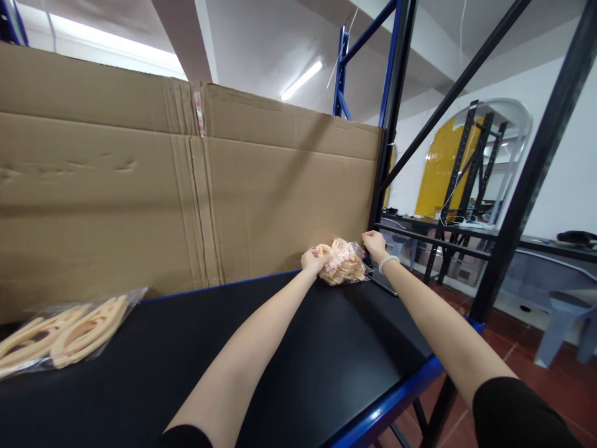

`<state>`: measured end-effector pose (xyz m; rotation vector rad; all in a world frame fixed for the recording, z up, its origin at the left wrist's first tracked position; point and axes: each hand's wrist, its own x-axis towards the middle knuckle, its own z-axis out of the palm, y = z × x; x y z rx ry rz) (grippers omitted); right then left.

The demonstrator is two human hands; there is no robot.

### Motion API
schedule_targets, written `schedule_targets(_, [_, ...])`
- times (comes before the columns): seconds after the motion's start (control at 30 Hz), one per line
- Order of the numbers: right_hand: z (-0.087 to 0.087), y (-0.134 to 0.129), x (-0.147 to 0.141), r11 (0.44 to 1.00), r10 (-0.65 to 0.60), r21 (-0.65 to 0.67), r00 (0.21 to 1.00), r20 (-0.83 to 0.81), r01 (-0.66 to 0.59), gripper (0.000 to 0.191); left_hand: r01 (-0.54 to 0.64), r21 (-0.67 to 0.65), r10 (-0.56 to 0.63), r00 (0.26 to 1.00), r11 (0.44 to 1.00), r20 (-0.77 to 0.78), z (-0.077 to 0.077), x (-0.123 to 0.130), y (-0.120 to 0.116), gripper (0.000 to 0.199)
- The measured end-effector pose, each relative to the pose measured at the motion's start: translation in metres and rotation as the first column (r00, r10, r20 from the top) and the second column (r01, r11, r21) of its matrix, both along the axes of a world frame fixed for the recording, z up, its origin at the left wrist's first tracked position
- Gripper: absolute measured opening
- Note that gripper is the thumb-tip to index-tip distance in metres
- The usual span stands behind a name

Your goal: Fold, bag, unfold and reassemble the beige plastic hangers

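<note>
A clear plastic bag of light wooden carved pieces (344, 264) lies at the far right end of the black table, close to the cardboard. My left hand (313, 260) is closed on the left side of this bag, by a rounded wooden piece. At the bag's right edge, my right hand (374, 244) is closed with its fingers bent inward; whatever they pinch is too small to make out. A dark flat object (383, 283) with a pale edge lies below my right hand, partly hidden by the bag and wrist.
Another clear bag with larger curved wooden pieces (88, 330) lies at the left. Tall cardboard sheets (289, 193) wall off the back of the black tabletop (298, 348). A black metal upright (392, 118) and blue edge rail (387, 404) bound the right side.
</note>
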<state>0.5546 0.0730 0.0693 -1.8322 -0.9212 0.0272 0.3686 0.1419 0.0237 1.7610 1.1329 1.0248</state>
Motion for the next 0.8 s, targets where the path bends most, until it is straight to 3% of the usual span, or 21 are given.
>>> schedule_targets(0.2, [0.000,-0.004,-0.012,0.999,0.008,-0.039,0.982,0.189,-0.001,0.031,-0.053,0.024,0.054,0.997,0.998,-0.048,0.007,0.010,-0.005,0.029])
schedule_targets(0.5, [-0.011,-0.004,-0.016,0.958,0.164,-0.277,0.937,0.308,-0.076,0.030,-0.009,0.024,0.013,0.990,1.000,-0.140,0.024,0.010,-0.006,0.029])
schedule_targets(0.8, [-0.019,-0.006,-0.018,0.960,0.178,-0.268,0.921,0.348,-0.084,0.031,0.075,-0.035,-0.076,0.996,0.997,-0.041,0.013,-0.017,-0.003,0.029])
